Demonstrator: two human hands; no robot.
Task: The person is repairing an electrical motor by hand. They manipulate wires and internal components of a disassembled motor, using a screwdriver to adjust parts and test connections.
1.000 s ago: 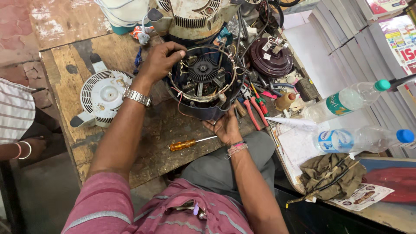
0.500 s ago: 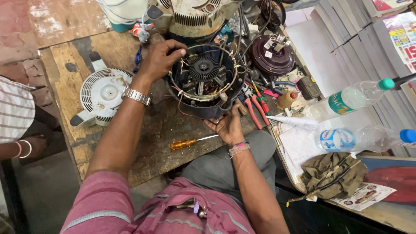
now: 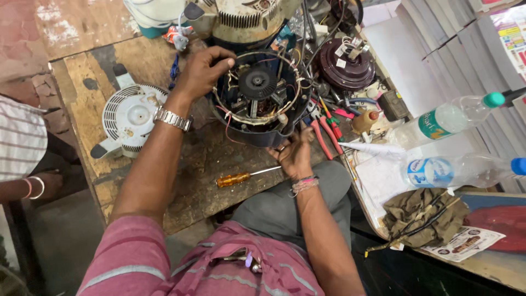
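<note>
Currently: disassembly or inspection of an open motor housing (image 3: pixel 257 104), judged from the exposed rotor and loose wiring; it sits upright near the middle of the bench (image 3: pixel 82 82). All places below are relative to the housing.

Bench: worn wood, its near edge runs just below the housing toward the person's lap; bare board lies to the lower left, the only open room for setting parts down.

White fan cover (image 3: pixel 129 116): left, apart from the housing, flat on the bench.

Second dark motor (image 3: pixel 346 68): upper right, near. Red-handled pliers (image 3: pixel 323 134) and small parts crowd the right side, so movement there is tight.

Two clear bottles (image 3: pixel 455 116) lie further right.

Left hand (image 3: pixel 200 70): curled over the upper left rim, fingers gripping the edge or wiring; which one I cannot tell.

Right hand (image 3: pixel 295 153): against the lower right wall, fingers bent, bracing the shell; nothing else held.

Screwdriver (image 3: pixel 246 176): amber handle, just below, untouched, beside the right hand.

Judgement: the next move calls for keeping the shell steady while freeing wires; tool is within easy reach.
</note>
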